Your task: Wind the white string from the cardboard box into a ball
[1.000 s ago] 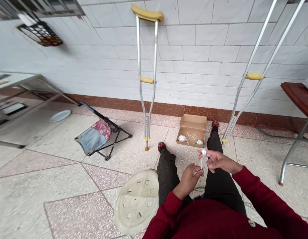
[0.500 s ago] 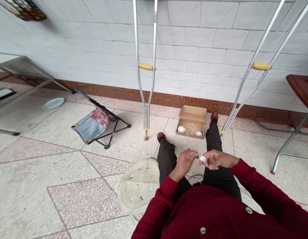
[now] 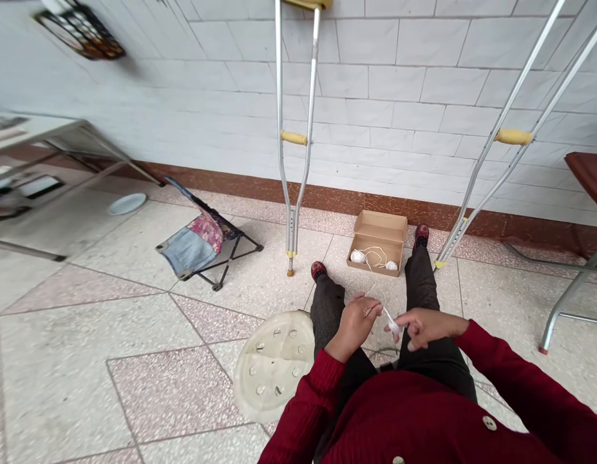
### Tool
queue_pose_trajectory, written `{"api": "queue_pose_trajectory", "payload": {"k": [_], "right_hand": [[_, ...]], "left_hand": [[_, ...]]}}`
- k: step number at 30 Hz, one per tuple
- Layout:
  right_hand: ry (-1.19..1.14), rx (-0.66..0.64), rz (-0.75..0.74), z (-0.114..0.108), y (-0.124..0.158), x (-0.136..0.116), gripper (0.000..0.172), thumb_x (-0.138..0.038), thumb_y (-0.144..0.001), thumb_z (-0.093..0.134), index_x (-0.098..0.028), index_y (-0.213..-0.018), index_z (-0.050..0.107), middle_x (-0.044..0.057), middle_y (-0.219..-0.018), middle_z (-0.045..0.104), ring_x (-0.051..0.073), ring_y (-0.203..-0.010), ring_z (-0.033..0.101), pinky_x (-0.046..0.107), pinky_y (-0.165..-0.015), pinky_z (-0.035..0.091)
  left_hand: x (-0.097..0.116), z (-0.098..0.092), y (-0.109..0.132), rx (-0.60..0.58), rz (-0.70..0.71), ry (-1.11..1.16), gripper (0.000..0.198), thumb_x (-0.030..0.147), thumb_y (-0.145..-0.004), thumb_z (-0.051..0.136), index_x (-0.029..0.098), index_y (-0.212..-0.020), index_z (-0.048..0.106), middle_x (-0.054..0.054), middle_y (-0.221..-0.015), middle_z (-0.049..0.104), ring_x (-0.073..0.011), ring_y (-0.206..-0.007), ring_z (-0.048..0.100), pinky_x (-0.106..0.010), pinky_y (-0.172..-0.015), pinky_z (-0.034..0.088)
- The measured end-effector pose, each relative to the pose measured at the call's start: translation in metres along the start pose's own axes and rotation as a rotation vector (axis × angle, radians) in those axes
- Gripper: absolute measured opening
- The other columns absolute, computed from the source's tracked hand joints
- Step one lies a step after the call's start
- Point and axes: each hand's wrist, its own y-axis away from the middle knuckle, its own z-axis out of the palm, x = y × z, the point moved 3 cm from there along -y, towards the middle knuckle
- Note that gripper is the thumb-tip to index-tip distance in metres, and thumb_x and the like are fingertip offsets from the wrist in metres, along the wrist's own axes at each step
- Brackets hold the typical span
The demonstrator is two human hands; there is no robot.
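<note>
Over my lap, my left hand (image 3: pixel 353 325) pinches a white string between its fingertips. My right hand (image 3: pixel 424 327) holds a small white wad of string (image 3: pixel 391 322) at its fingertips, a short gap from the left fingers. Loose white string (image 3: pixel 373 287) runs from the hands down to an open cardboard box (image 3: pixel 378 229) on the floor past my knees. Inside the box lie two white balls of string (image 3: pixel 357 256) (image 3: pixel 391 265). The string's path near my fingers is thin and partly hidden.
Aluminium crutches (image 3: pixel 292 161) (image 3: pixel 491 142) stand against the tiled wall on both sides of the box. A folding stool (image 3: pixel 196 248) stands at left, a round perforated plastic lid (image 3: pixel 274 367) lies by my left leg, and table legs (image 3: pixel 568 296) stand at right.
My hands have moved slightly apart, and the white wad now sits lower at the right fingertips. The view has swung a little, shifting the box and crutches in the picture.
</note>
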Motion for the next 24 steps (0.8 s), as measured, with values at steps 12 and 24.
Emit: {"api": "queue_pose_trajectory", "payload": {"k": [12, 24], "right_hand": [[0.161, 0.338, -0.038, -0.014, -0.008, 0.021, 0.064, -0.012, -0.064, 0.074, -0.025, -0.125, 0.059, 0.001, -0.093, 0.064, 0.005, -0.051, 0.043, 0.017, -0.045, 0.034], [-0.223, 0.299, -0.28, -0.021, 0.007, -0.023, 0.079, -0.026, -0.074, 0.074, -0.034, -0.142, 0.036, 0.008, -0.129, 0.05, 0.005, -0.063, 0.049, 0.022, -0.057, 0.043]], "left_hand": [[0.004, 0.023, 0.014, -0.109, -0.025, -0.051, 0.032, 0.026, -0.091, 0.048, 0.021, -0.065, 0.065, 0.001, -0.068, 0.068, -0.0148, -0.069, 0.061, -0.034, -0.103, 0.035], [0.011, 0.036, 0.015, -0.136, -0.035, 0.106, 0.035, 0.029, -0.091, 0.051, 0.018, -0.062, 0.067, 0.0, -0.067, 0.064, -0.0152, -0.073, 0.06, -0.024, -0.074, 0.044]]}}
